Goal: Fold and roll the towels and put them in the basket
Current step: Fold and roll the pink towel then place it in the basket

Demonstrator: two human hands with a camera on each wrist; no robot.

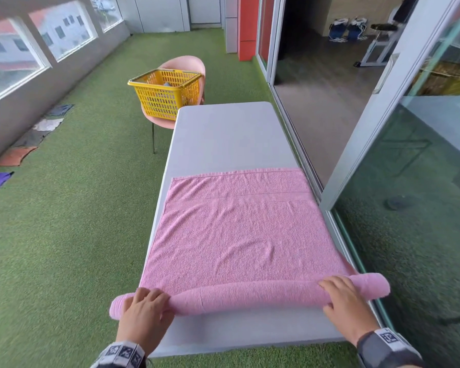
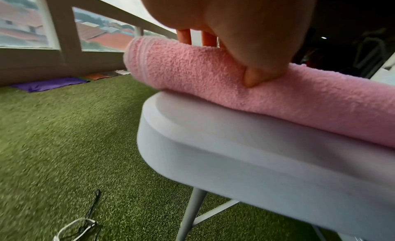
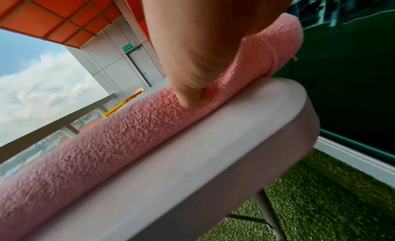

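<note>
**A:** Head view now: a pink towel (image 1: 237,229) is spread over the near half of the white counter (image 1: 223,139), and its near edge is wound into a long roll running across the lower part of the frame, both ends poking out past the counter's sides.

**B:** And both hands are on that roll. The left hand (image 1: 144,312) sits at lower left, fingers curled over the top. The right hand (image 1: 348,304) is at lower right, doing the same.

**A:** The left wrist view backs that up. The left hand (image 2: 230,24) drapes over the pink towel (image 2: 192,70) in the upper middle of the frame, thumb dug into the near side, fingers (image 2: 183,36) showing behind the roll. That's a grasp round the roll.

**B:** Same from the right wrist. The right hand (image 3: 203,50) comes down from the top centre, thumb pressed into the pink towel (image 3: 128,134), and the roll lies diagonally along the rim of the counter (image 3: 213,160). The other fingers are hidden behind the palm there, but the head view shows them wrapped over the top.

**A:** Where's the basket?

**B:** The yellow basket (image 1: 168,94) is in the upper middle of the head view, sitting on a pink chair (image 1: 189,63) just past the far end of the counter, well apart from the towel. Something pale lies inside it; I can't tell what.

**A:** And along the left edge, several cloths (image 1: 16,156) lie on the green turf (image 1: 77,235) by the wall.
</note>
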